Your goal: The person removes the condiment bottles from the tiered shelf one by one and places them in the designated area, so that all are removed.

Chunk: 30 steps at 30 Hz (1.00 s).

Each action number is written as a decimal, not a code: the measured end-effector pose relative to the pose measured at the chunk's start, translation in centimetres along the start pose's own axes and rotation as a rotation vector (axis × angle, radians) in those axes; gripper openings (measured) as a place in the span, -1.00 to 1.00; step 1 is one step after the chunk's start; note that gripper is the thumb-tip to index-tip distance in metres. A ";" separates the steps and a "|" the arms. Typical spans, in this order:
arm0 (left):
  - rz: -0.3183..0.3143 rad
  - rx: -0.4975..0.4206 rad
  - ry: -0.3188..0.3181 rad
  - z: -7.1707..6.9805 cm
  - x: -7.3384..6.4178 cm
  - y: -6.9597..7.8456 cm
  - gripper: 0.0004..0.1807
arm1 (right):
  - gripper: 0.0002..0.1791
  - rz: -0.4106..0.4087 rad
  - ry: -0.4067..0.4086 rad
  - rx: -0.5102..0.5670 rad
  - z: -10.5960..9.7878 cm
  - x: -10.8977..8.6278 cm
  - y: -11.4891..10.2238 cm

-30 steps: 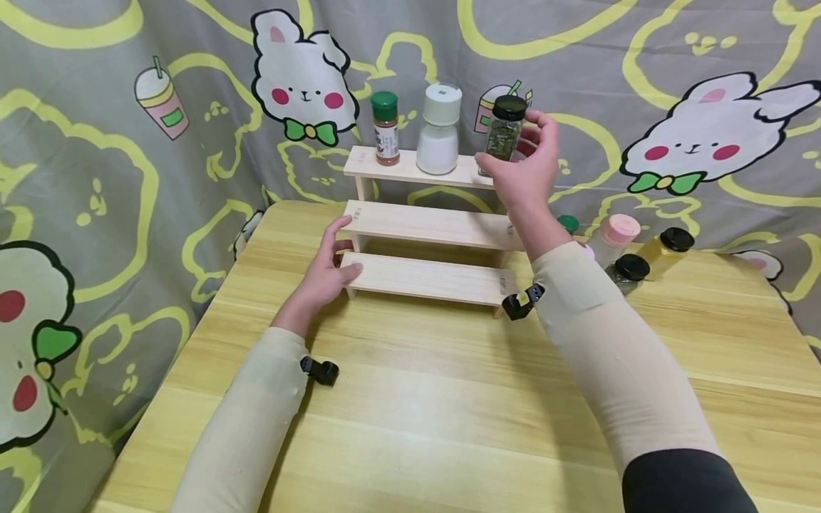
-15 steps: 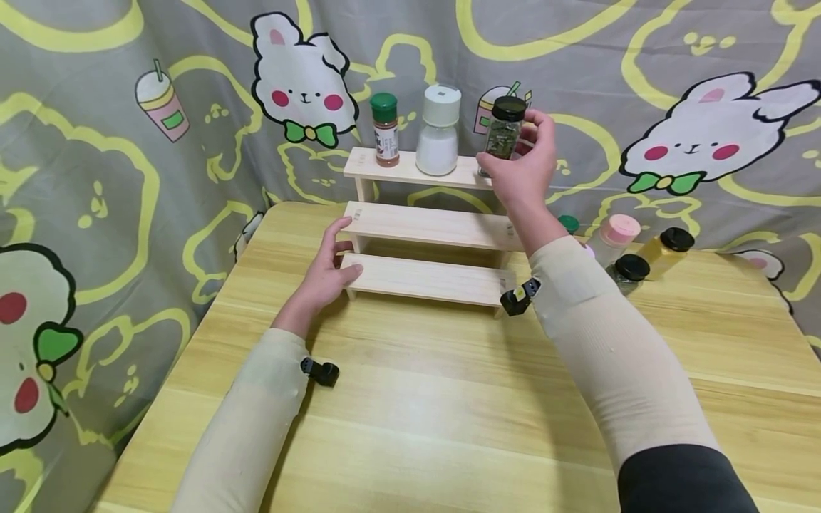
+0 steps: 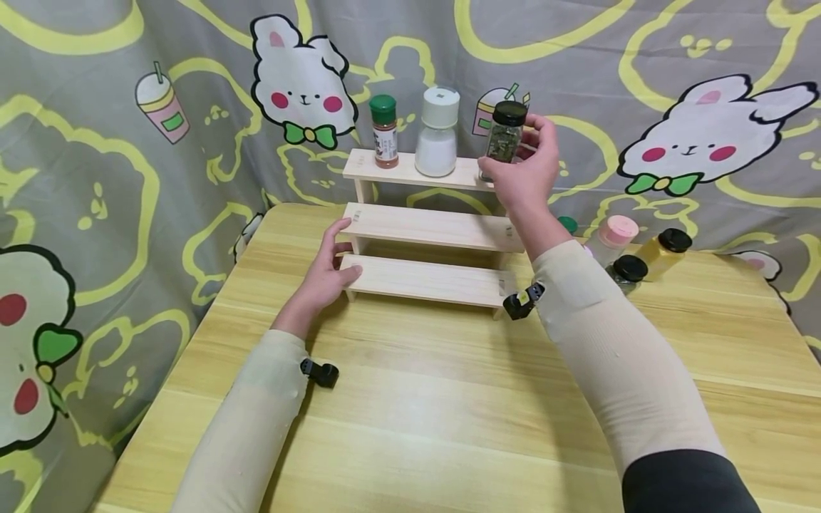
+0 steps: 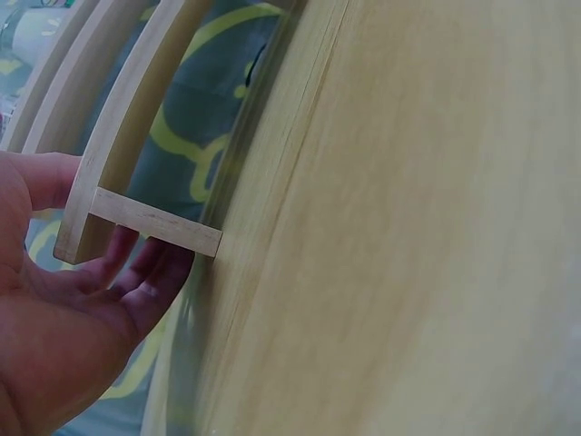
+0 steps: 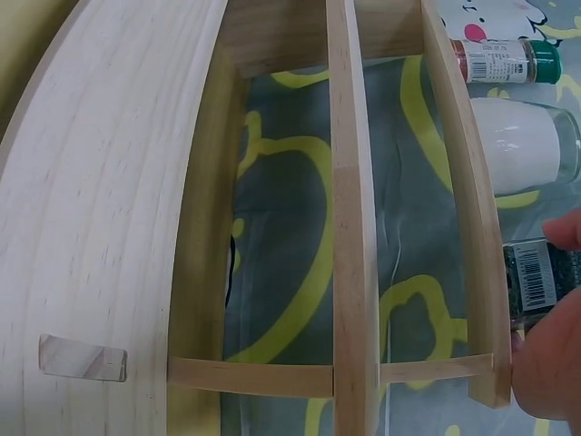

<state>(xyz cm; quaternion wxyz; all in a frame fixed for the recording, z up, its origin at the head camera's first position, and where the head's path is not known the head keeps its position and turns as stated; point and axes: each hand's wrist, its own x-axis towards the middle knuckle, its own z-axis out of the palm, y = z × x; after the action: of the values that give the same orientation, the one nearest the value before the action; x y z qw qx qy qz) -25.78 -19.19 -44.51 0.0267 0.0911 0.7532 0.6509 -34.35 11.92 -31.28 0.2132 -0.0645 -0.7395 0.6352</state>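
Note:
A three-step wooden rack (image 3: 430,224) stands at the back of the table. My left hand (image 3: 326,274) holds its left end, thumb on the lowest step; in the left wrist view its fingers reach round the end of a step. My right hand (image 3: 529,167) pinches a glass jar of dried green herbs (image 3: 504,139) with a black lid, upright at the right end of the top step. The right wrist view shows the jar's barcode label (image 5: 536,272). Left of it on that step stand a white-capped glass shaker (image 3: 437,135) and a green-capped spice bottle (image 3: 385,135).
Right of the rack, partly behind my right arm, are a pink-capped bottle (image 3: 614,235), a black-lidded jar (image 3: 627,271), a yellow jar with a black lid (image 3: 668,253) and a green cap (image 3: 568,224). A patterned curtain (image 3: 212,164) hangs behind the wooden table (image 3: 410,413).
Both hands keep their holds on the rack and the herb jar. The head view has shifted very slightly; the other bottles stay where they were.

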 end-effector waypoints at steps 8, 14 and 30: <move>-0.004 0.017 0.014 0.0 0.0 -0.2 -0.06 | -0.18 -0.007 -0.006 -0.006 -0.4 -0.5 -0.2; -0.008 0.026 0.020 0.0 -0.1 -0.2 -0.07 | -0.17 -0.010 -0.009 -0.001 -0.6 -0.9 -0.2; -0.037 0.002 -0.011 0.5 -1.1 2.7 -0.10 | -0.21 -0.067 -0.026 0.011 -1.7 -1.8 -0.2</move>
<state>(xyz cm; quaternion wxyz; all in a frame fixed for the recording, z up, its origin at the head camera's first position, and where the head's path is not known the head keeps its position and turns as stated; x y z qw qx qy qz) -24.37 -18.51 -42.01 0.0429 0.0809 0.7553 0.6490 -31.97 12.78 -31.31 0.2248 -0.0303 -0.7403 0.6328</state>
